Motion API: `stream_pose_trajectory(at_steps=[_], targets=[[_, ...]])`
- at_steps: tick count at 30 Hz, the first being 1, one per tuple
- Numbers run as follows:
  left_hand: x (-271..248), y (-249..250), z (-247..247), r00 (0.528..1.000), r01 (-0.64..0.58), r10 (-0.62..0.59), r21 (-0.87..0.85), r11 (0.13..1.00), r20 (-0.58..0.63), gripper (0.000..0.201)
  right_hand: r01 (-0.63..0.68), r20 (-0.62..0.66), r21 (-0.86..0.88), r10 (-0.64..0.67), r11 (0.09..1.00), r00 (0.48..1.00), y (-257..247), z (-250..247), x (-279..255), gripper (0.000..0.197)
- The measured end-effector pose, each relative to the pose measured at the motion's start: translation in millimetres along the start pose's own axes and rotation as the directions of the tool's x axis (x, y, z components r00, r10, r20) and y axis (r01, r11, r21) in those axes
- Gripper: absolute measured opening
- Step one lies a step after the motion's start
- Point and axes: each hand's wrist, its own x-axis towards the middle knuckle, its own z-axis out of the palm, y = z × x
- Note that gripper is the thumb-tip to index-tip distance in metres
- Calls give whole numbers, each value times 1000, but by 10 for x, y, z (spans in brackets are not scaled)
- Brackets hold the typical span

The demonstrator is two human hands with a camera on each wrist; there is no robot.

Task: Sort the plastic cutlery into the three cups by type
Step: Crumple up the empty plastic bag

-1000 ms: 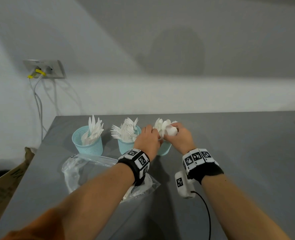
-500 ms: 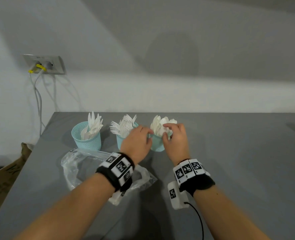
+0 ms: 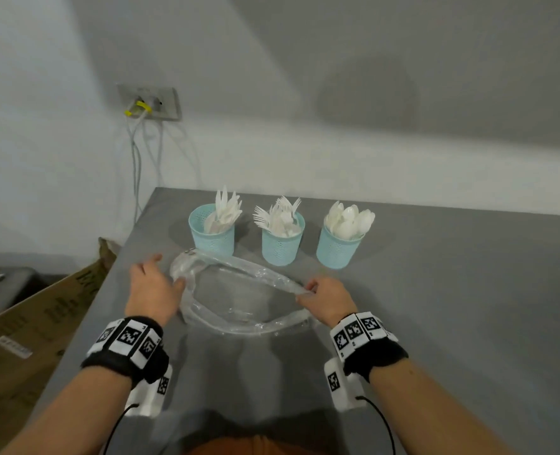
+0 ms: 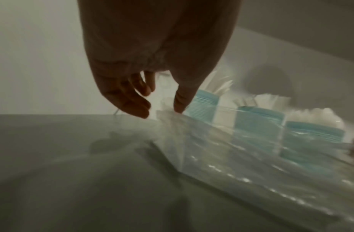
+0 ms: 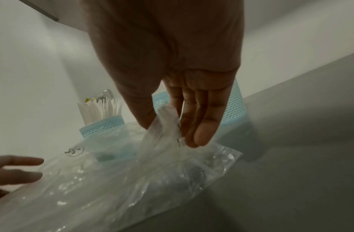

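Note:
Three teal mesh cups stand in a row at the back of the grey table: the knife cup on the left, the fork cup in the middle, the spoon cup on the right. In front of them lies a clear plastic bag, which looks empty. My right hand pinches the bag's right end between thumb and fingers, lifting it a little. My left hand is at the bag's left end with fingers spread and relaxed. Its thumb tip touches the bag's edge.
The table's left edge runs close to my left hand. A cardboard box stands below that edge. A wall outlet with hanging cables is behind the table's far left corner. Bare table surface stretches to the right of the cups.
Both hands have left the spoon cup and drawn back toward me to the bag. The right hand has taken hold of the bag's right end. The left hand has reached its left end.

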Motion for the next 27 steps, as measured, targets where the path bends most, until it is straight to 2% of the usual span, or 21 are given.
stream_pose_trajectory(at_steps=[2, 5, 8, 12, 14, 16, 18, 20, 24, 27], targets=[[24, -88, -45, 993, 44, -49, 47, 998, 107, 60, -17, -9, 5, 18, 1000, 1000, 5, 25, -20, 12], [15, -116, -96, 987, -39, 19, 126, 991, 158, 42, -26, -47, 22, 27, 999, 999, 15, 64, -39, 13], [-44, -67, -149, 982, -63, 64, -14, 998, 179, 26, 0, -20, 104, 2, 995, 1000, 26, 93, -26, 15], [-164, 50, -237, 959, -91, 139, -198, 976, 247, 25, 63, 76, 257, -85, 964, 993, -35, 82, -105, 20], [-227, 84, -299, 939, -44, 156, -345, 938, 305, 22, 69, 113, 408, -126, 910, 986, -79, 52, -182, 24], [-272, 95, -366, 919, 62, 136, -477, 877, 370, 23, 63, 144, 525, -162, 849, 976, -121, 35, -240, 18], [-282, 91, -399, 911, 125, 117, -537, 834, 395, 25, 92, 127, 505, -179, 858, 976, -145, 36, -269, 17], [-263, 80, -402, 924, 65, 133, -489, 870, 358, 21, 137, 69, 434, -185, 890, 980, -173, 75, -299, 20], [-282, 82, -393, 950, -113, 165, -201, 973, 265, 10, 177, -11, 402, -188, 898, 982, -230, 129, -398, 32], [-278, 2, -526, 972, -182, 178, 10, 983, 151, 19, 141, -222, 342, -66, 929, 973, -107, 59, -415, 37]])
